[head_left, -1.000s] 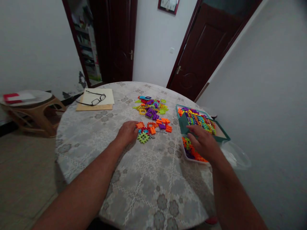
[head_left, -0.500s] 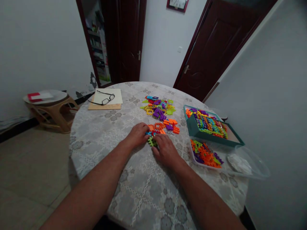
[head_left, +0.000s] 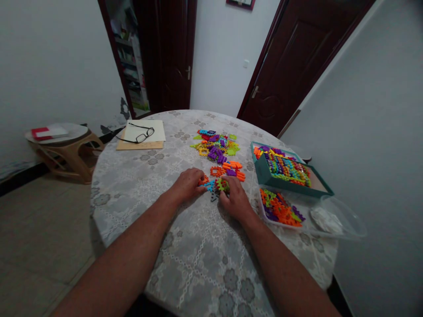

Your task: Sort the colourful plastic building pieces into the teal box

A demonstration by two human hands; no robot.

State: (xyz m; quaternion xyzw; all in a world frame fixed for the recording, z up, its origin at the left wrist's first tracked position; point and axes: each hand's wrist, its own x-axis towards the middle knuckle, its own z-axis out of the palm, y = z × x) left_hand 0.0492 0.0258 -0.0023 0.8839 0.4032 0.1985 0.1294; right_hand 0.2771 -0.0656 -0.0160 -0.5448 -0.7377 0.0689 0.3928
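My left hand (head_left: 189,185) is closed on an orange piece (head_left: 204,180), low over the tablecloth. Beside its fingertips lies a blue piece (head_left: 209,186). To the right, my right hand (head_left: 236,200) pinches a green toothed piece (head_left: 222,184) between thumb and fingers. A grey piece (head_left: 213,195) shows just left of my right thumb. Just behind the hands are an orange square frame piece (head_left: 217,171) and orange cylinder-like pieces (head_left: 232,165) with a purple one (head_left: 231,172).
A pile of mixed pieces (head_left: 216,147) sits farther back. At right are a green box (head_left: 291,186) and a clear tub (head_left: 280,224) of pieces, with a clear lid (head_left: 355,226). Glasses (head_left: 141,138) rest on papers (head_left: 158,130) at back left.
My right hand has moved slightly right and back with the green piece, away from my left hand. The grey and blue pieces between the hands show more. The view has shifted a little.
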